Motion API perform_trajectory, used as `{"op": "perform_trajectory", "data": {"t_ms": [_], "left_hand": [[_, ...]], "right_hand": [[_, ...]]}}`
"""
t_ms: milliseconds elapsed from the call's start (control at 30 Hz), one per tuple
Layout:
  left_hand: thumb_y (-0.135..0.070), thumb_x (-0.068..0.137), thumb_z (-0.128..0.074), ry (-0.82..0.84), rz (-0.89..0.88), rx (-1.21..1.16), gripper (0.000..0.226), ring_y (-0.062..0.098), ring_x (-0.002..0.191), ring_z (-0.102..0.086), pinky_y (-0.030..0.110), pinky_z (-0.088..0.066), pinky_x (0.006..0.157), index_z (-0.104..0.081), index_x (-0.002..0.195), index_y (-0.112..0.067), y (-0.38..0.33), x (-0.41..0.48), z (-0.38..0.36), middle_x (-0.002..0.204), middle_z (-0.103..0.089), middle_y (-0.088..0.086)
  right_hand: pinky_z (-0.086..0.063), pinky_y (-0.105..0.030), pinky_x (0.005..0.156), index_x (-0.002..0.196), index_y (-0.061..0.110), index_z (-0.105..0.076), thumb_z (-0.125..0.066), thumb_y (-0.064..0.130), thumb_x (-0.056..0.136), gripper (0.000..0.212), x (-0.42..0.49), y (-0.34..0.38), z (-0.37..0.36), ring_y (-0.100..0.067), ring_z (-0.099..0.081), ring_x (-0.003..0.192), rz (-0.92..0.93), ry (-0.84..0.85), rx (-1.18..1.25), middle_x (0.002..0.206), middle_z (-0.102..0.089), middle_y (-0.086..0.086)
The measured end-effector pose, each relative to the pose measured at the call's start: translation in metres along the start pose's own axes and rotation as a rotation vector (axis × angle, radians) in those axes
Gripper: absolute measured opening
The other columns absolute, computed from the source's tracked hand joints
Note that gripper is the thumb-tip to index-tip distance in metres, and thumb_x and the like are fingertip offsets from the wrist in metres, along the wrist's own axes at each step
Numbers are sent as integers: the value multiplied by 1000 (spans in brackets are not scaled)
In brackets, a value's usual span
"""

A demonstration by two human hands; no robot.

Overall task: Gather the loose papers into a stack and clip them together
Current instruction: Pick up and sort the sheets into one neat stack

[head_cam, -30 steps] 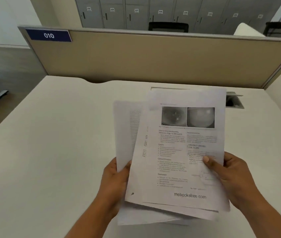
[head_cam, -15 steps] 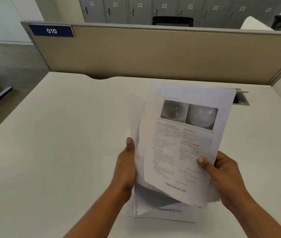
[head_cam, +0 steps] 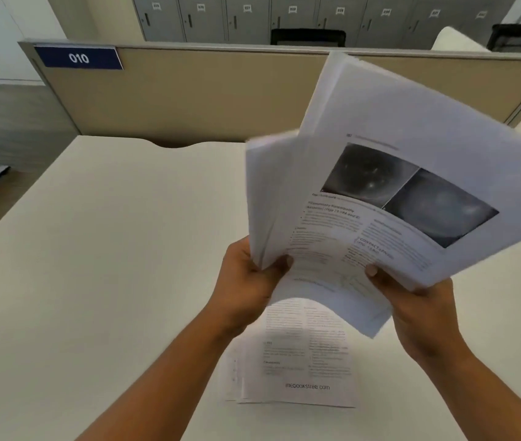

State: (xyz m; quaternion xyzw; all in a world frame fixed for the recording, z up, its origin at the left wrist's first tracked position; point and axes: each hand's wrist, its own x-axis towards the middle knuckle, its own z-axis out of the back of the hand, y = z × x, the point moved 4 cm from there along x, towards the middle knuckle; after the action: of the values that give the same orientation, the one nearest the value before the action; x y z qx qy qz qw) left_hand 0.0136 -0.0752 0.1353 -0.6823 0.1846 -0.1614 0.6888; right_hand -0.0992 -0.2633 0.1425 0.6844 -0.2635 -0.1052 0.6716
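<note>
Both hands hold a fanned bundle of printed white papers [head_cam: 380, 173] tilted up above the desk. The top sheet shows two dark round photos and columns of text. My left hand [head_cam: 246, 281] pinches the bundle's lower left edge, thumb on the front. Gripping the lower right corner is my right hand [head_cam: 418, 307], with its thumb on the printed face. Under the hands a few more printed sheets [head_cam: 297, 370] lie flat on the desk, roughly stacked. No clip is in view.
The cream desk [head_cam: 109, 265] stretches to the left and front. A beige partition [head_cam: 205, 93] with a blue "010" label [head_cam: 78, 58] closes the far edge. Grey lockers [head_cam: 253, 17] stand behind it.
The held bundle has been lifted higher and tilted toward the right, off the sheets below. Both hands rose with it, and the sheets lying flat on the desk show more fully.
</note>
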Motion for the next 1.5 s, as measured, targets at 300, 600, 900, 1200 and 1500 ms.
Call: {"op": "perform_trajectory", "data": {"t_ms": [300,600,900,1200,1500], "left_hand": [[-25,81,-80,-51,-106,9,25,26,96,-72,51,-62,79,-74,99,-42,2,-4,1,98,-76,4],[-19,90,-69,-60,-107,44,25,21,92,-72,42,-64,79,-69,99,-42,9,-4,2,95,-75,-3],[-20,91,-67,-66,13,55,24,6,86,-72,21,-62,74,-63,101,-42,40,-11,0,97,-71,-15],[-42,80,-74,-74,1,-1,20,20,95,-73,33,-63,79,-70,99,-45,48,-21,-4,95,-76,-17],[-21,96,-63,-62,114,57,18,7,87,-72,24,-61,70,-70,100,-38,48,-18,-2,89,-75,-22]], "right_hand": [[-57,-33,70,96,44,-74,-67,12,77,38,2,-5,-2,-25,-70,95,-30,45,35,93,-74,10],[-56,-46,78,99,46,-71,-63,7,78,45,-1,-7,-5,-22,-69,98,-25,86,27,97,-74,10],[-56,-51,89,112,44,-66,-68,7,76,51,-18,-31,-7,-28,-66,110,-125,157,29,112,-71,-3],[-60,-35,80,104,58,-64,-73,14,81,51,-17,-11,-8,-16,-68,105,26,139,-123,107,-72,12],[-59,-27,75,97,46,-72,-65,29,85,21,-14,-40,6,-10,-69,99,-160,145,-242,103,-74,15]]}}
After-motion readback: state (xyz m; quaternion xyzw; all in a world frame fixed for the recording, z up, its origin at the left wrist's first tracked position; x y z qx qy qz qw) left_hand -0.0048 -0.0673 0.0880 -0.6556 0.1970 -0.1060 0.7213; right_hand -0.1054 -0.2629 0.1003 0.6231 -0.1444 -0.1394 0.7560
